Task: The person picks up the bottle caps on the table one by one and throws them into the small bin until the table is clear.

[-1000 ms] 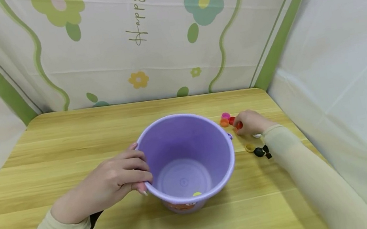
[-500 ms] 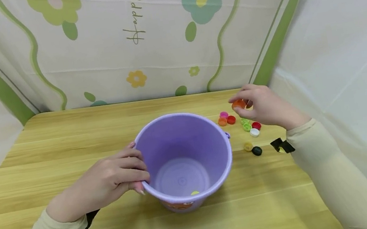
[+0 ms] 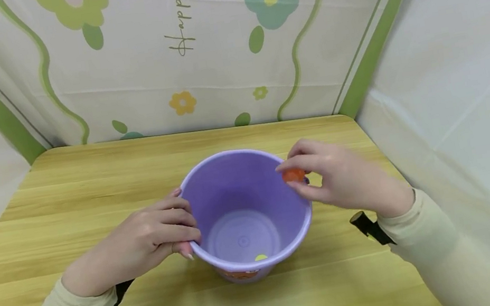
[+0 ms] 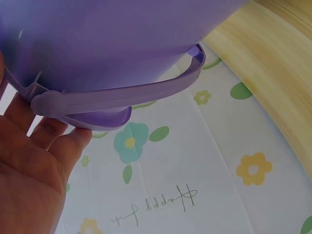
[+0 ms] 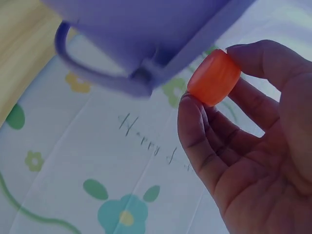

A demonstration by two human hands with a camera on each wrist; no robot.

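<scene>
A purple bucket (image 3: 236,186) stands upright on the table, its mouth towards me. My left hand (image 3: 139,244) grips its left rim, fingers over the edge and thumb outside. The bucket's handle (image 4: 131,97) hangs beside that hand in the left wrist view. My right hand (image 3: 347,177) pinches an orange bottle cap (image 5: 214,78) between thumb and fingers, right at the bucket's right rim. Inside the bucket, a small yellow piece (image 3: 260,257) shows near the front, partly hidden by the rim.
The wooden table (image 3: 86,183) has rounded far corners. Behind it hangs a flower-print cloth (image 3: 127,75), with a pale sheet (image 3: 472,101) at the right. The loose caps right of the bucket are hidden behind my right hand.
My right hand picked up the orange bottle cap from the small group at the right, lifted it, then carried it left to the bucket's rim. The left hand kept its hold.
</scene>
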